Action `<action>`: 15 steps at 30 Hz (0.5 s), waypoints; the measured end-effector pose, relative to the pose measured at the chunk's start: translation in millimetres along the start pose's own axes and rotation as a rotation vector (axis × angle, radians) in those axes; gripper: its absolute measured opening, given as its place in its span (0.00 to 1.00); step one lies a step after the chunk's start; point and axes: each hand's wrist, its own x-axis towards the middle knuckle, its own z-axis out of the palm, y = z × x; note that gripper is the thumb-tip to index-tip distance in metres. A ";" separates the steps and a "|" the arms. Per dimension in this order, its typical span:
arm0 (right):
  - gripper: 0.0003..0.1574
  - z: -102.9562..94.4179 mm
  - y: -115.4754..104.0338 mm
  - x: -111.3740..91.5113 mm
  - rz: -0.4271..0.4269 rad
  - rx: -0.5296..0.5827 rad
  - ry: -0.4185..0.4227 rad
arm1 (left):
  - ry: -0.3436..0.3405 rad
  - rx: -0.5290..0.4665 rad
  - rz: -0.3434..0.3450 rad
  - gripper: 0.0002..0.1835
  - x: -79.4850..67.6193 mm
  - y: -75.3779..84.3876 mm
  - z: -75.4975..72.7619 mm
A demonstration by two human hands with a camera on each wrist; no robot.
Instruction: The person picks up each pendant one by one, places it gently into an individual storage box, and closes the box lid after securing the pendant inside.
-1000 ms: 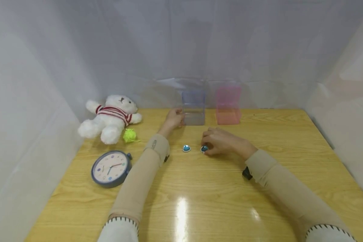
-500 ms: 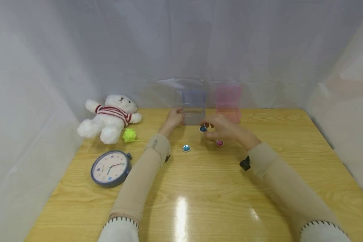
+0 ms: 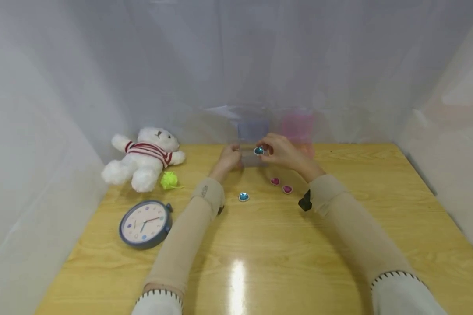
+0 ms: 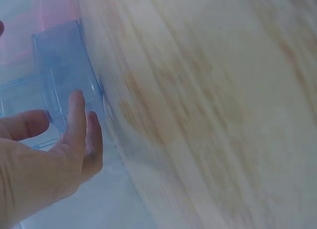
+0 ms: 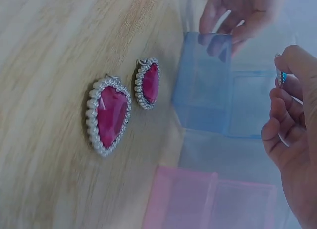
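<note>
Over the clear blue lidded box (image 3: 253, 161), my right hand (image 3: 282, 151) pinches a blue jewelled earring (image 3: 259, 150) between thumb and fingers. The earring is a teardrop stone with a silver beaded edge. My left hand (image 3: 227, 158) is at the box's left side; in the left wrist view its fairly straight fingers (image 4: 77, 107) and thumb overlap the box wall. The lid stands raised at the back. Another blue earring (image 3: 243, 197) lies on the table nearer me. Two pink earrings (image 5: 111, 115) lie side by side beneath my right forearm.
A clear pink box (image 3: 298, 124), its lid up, stands right of the blue one, partly hidden by my right hand. On the left are a white teddy bear (image 3: 146, 155), a yellow yarn ball (image 3: 169, 180) and a blue alarm clock (image 3: 146, 224). Pale sheets enclose the table (image 3: 299, 253).
My right hand has lifted the blue earring off the table and carried it away from me to the blue box. Both pink earrings have come into view. My left hand stays beside the box.
</note>
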 end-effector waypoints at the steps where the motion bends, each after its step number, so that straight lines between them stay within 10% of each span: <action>1: 0.18 1.6 0.8 2.2 0.011 -0.002 -0.001 | 0.001 -0.004 0.001 0.32 -0.1 0.2 0.5; 15: 0.18 15.8 11.2 31.1 0.164 -0.049 -0.076 | 0.016 -0.081 -0.036 0.30 3.5 -0.8 1.2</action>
